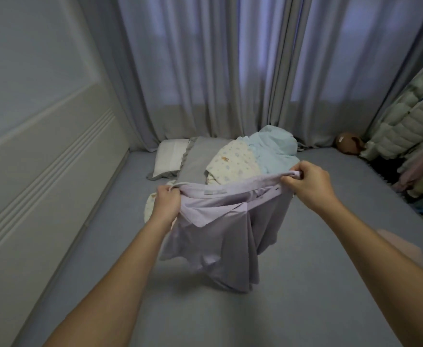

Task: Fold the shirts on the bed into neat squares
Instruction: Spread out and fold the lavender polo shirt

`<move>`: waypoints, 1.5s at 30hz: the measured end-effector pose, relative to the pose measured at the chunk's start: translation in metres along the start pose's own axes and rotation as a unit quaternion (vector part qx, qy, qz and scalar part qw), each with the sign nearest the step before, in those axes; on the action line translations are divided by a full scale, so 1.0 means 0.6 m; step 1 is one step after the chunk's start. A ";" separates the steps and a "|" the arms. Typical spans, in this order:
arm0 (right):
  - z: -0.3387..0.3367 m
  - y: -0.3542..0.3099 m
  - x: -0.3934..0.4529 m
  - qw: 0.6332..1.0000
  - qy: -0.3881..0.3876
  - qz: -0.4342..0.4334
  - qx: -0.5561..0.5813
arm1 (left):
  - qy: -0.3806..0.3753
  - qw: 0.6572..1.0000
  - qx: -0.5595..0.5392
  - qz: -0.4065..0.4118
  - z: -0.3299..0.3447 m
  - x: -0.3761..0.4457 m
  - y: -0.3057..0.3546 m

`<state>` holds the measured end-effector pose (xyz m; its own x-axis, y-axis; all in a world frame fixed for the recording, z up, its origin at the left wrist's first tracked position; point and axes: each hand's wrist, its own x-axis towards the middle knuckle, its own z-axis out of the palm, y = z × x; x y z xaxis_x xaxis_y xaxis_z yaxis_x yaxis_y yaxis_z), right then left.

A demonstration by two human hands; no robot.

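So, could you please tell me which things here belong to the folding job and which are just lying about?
Job: lilac shirt, held up by left hand and right hand; light blue garment; patterned garment; bed.
Lying about: pillows, curtains, hanging jackets.

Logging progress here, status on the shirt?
Left hand, right hand both gripping the lilac shirt by its top edge. Shirt hanging, unfolded. Bed below, nothing blocking.
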<state>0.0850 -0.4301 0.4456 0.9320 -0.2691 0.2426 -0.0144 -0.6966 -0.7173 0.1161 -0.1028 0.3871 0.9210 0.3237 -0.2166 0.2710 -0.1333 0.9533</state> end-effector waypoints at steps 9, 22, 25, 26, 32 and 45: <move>0.007 0.017 -0.018 0.997 0.000 0.040 0.065 | -0.206 0.849 0.380 0.303 -0.047 -0.029 0.000; 0.014 0.019 -0.043 0.985 -0.071 0.041 0.153 | -0.086 0.861 0.426 0.266 -0.064 -0.018 0.015; 0.009 0.026 -0.053 0.978 -0.156 0.033 0.137 | -0.059 0.873 0.376 0.304 -0.069 -0.022 0.043; 0.005 0.029 -0.057 0.975 -0.192 0.028 0.108 | -0.067 0.892 0.333 0.297 -0.073 -0.024 0.051; -0.020 0.036 -0.055 0.989 -0.070 0.012 0.127 | -0.094 0.955 0.070 0.271 -0.095 -0.040 0.086; -0.058 0.019 -0.102 0.907 -0.226 0.108 0.339 | -0.393 0.910 -0.071 0.107 -0.154 -0.041 0.105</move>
<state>0.0153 -0.4447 0.4455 0.9896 0.0559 -0.1326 -0.1299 -0.0491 -0.9903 0.0847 -0.0325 0.4717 0.8789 -0.4742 -0.0527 0.0741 0.0266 0.9969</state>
